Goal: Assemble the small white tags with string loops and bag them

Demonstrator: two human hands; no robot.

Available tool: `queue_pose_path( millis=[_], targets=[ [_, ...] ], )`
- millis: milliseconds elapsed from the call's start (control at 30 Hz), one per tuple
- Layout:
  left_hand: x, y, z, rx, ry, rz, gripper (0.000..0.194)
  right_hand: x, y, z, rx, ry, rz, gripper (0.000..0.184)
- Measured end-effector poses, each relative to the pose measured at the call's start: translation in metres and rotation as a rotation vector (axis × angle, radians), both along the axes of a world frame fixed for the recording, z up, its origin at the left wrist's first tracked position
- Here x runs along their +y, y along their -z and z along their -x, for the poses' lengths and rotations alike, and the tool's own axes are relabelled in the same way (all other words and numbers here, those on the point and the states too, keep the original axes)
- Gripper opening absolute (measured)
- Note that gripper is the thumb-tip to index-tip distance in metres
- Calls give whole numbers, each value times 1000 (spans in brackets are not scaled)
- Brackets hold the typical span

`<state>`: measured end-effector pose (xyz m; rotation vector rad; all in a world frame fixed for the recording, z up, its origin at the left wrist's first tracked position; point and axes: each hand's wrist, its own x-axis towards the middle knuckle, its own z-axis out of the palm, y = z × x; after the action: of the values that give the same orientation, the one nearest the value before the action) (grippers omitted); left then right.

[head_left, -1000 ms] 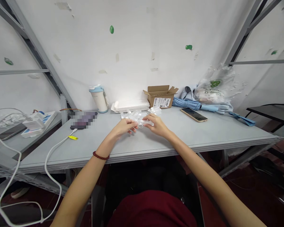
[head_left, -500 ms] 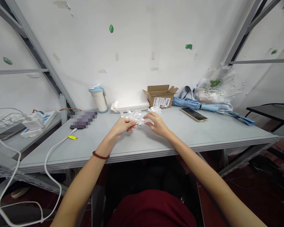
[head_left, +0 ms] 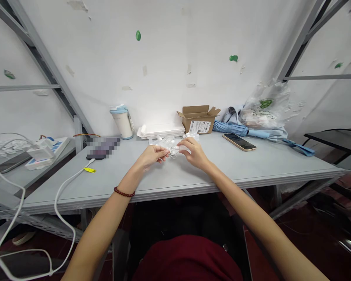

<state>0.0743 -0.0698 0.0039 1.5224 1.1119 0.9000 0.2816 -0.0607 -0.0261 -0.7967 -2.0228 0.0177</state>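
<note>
Left hand (head_left: pixel 151 157) fingers pinch a small white part (head_left: pixel 172 150); right hand (head_left: pixel 194 153) fingers curl beside it, can't tell if gripping. Clear plastic pieces (head_left: pixel 167 141) just behind, on surface (head_left: pixel 190 176). Open carton (head_left: pixel 197 120) farther back.

My desk (head_left: pixel 193 179) is pale grey. Near its middle, the small pieces (head_left: pixel 167 141) before me are clear and white. Along its back edge stand my off-white cup (head_left: pixel 122 124) with its light-blue lid (head_left: pixel 119 109), a white stack (head_left: pixel 163 130), and a brown box (head_left: pixel 197 118) whose white label (head_left: pixel 200 127) carries black print. Towards its right edge, the umbrella (head_left: pixel 236 129) is light blue, the phone (head_left: pixel 239 141) black-screened, gold-rimmed. My beaded bracelet (head_left: pixel 123 192) and my top (head_left: pixel 187 257) are dark red.
</note>
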Motion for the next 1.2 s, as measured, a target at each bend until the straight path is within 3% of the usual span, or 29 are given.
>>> queue_pose_path(
  millis=[533, 1200],
  targets=[
    [-1, 0, 0, -6, 77, -4, 40, -2, 0, 1, -41, -43, -8, 23],
    [-2, -2, 0, 13, 69, 7, 39, -4, -2, 2, -26, -84, 4, 21]
  ],
)
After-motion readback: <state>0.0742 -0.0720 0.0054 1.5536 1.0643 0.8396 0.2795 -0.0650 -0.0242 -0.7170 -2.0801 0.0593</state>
